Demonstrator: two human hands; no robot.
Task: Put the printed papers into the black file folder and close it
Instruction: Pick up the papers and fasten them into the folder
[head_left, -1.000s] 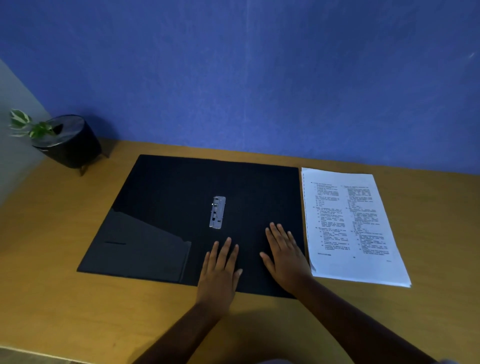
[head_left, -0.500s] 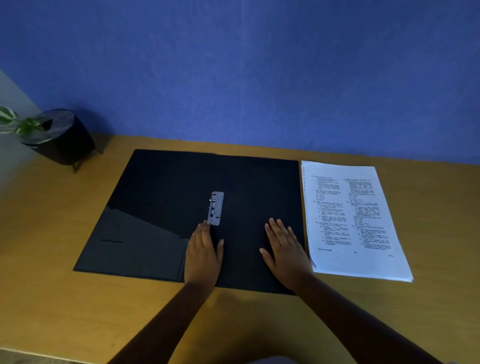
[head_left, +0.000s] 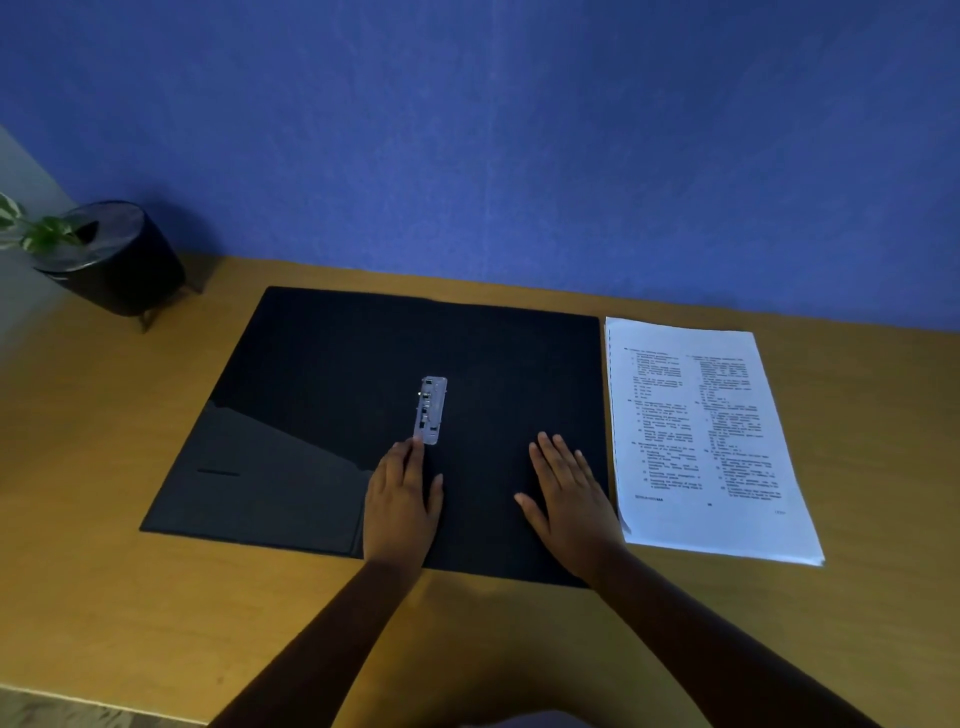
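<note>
Printed papers (head_left: 706, 436) too blurred to read, perhaps exam questions.

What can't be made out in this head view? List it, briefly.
- Text on the printed papers: too small and blurred to read.
- Metal clip on the black folder: open or latched, too small to tell.
- Plant beside the black pot: cut off by the left edge.

Black file folder (head_left: 322, 374) lying open on a wooden desk (head_left: 104, 597). Left hand (head_left: 400, 499) flat on the folder, fingertips touching the near end of the metal clip (head_left: 431, 410). Right hand (head_left: 569, 499) flat, fingers spread, on the right panel. Printed papers (head_left: 701, 436) lie just right of that hand, beside the folder's edge.
</note>
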